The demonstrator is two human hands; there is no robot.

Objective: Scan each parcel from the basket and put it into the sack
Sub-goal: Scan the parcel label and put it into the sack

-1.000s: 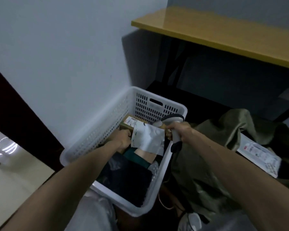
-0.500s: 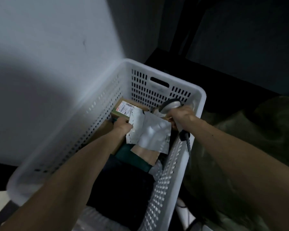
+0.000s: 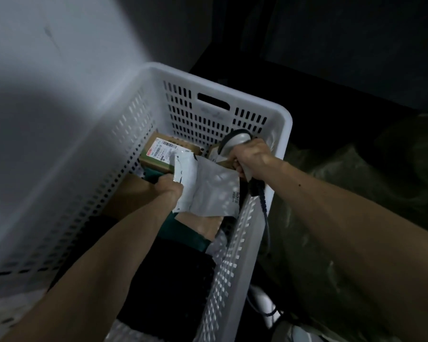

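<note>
Two hands work in the basket point(image 3: 286, 124), which stands by a pale wall point(image 3: 59, 70) at left. L hand point(image 3: 169, 190) pinches a grey mailer point(image 3: 208, 191) by its left edge near the far end; R hand point(image 3: 251, 159) grips the scanner point(image 3: 235, 140) just above. Prob. the scan step: barcode must face the scanner, then mailer goes over the right rim to the sack point(image 3: 331, 193). Room dim.

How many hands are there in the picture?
2. The left hand grips a grey bag inside the basket; the right hand holds the scanner by the basket's far right corner.
</note>
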